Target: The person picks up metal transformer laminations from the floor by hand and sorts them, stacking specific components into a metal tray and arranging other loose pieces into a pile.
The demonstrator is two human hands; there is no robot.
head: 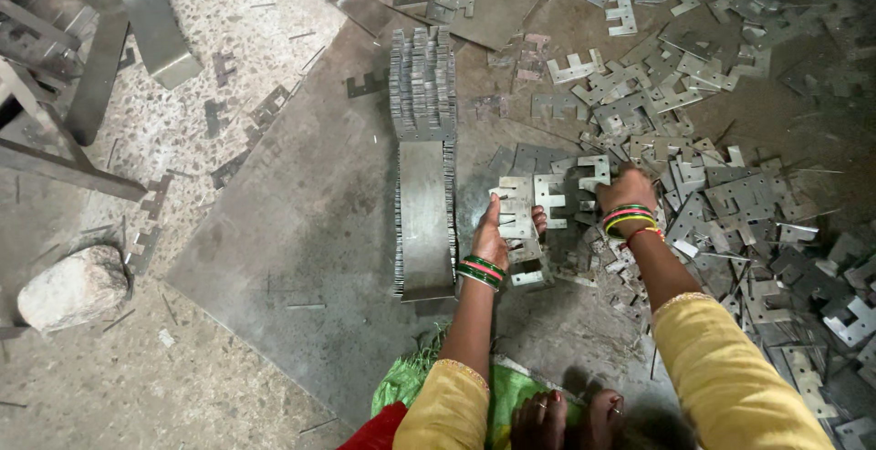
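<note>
My left hand (497, 235) grips a small stack of flat E-shaped metal stampings (517, 217), held upright on the sheet. My right hand (625, 187) reaches into the loose pile of stampings (721, 185), fingers closed on one piece (591, 174) at the pile's near edge. Just left of my left hand stands a long neat row of stacked stampings (424, 222) set on edge, with a second row (422, 85) beyond it. Both wrists wear coloured bangles.
A large grey metal sheet (310, 222) covers the floor under the rows. A rough stone (73, 287) lies at the left. Metal bars and a frame (100, 57) stand at top left. My feet (570, 418) and green cloth (411, 381) are at the bottom.
</note>
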